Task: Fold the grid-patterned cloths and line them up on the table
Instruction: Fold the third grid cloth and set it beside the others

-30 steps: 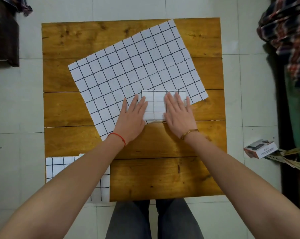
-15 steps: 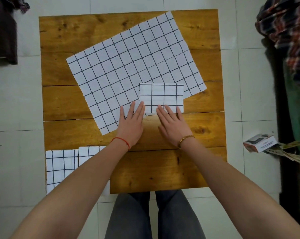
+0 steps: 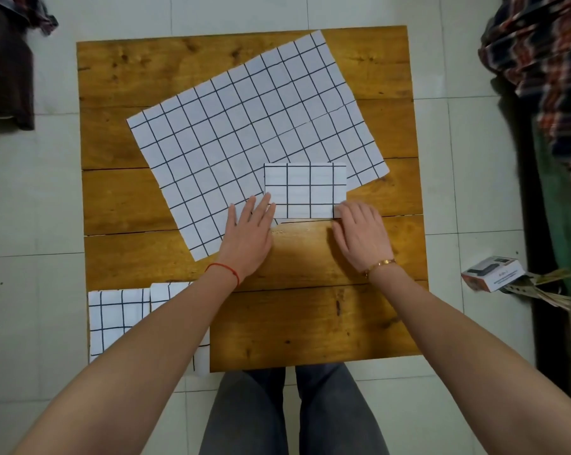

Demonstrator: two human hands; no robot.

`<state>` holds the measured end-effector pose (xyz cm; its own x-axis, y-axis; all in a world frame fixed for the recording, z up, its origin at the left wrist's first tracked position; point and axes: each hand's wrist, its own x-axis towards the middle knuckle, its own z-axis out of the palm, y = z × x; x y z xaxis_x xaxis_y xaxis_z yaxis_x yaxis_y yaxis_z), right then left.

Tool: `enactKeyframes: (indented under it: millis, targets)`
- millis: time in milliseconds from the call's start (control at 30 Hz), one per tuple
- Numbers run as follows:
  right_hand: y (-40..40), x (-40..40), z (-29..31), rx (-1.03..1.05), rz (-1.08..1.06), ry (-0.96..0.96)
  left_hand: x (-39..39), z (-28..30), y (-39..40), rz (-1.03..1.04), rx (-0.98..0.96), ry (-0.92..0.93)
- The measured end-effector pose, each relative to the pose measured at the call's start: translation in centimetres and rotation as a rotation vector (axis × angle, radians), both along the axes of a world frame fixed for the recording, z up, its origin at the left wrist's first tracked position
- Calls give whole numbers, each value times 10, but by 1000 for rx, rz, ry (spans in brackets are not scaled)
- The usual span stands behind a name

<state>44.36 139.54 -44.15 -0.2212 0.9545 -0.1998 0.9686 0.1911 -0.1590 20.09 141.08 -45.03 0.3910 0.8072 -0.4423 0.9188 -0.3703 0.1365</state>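
A small folded grid-patterned cloth lies on the wooden table, overlapping the near right corner of a large unfolded grid cloth spread askew across the middle. My left hand lies flat, fingers slightly apart, fingertips touching the folded cloth's near left corner. My right hand has bent fingers over its near right corner; whether it grips is unclear. Two more folded grid cloths sit side by side at the table's near left corner, partly hidden by my left forearm.
A small cardboard box and papers lie on the tiled floor to the right, beside plaid fabric. Dark furniture stands at the far left. My legs show below the table's near edge.
My hands slid back off the top of the folded cloth toward me, then spread apart to its two near corners. The cloths have not shifted on the table.
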Motion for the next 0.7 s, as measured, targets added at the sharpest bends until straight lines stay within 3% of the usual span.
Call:
enactKeyframes:
  millis: [133,333,700]
  targets:
    - [55,-16,5,125,-84,73,7,7,13,353,128,-258]
    - [120,-28,-4,8,-141,64,26,2,31,825,-47,-305]
    - [137,-32,-21,-117,-120,41,39,-2,44,989,-91,-289]
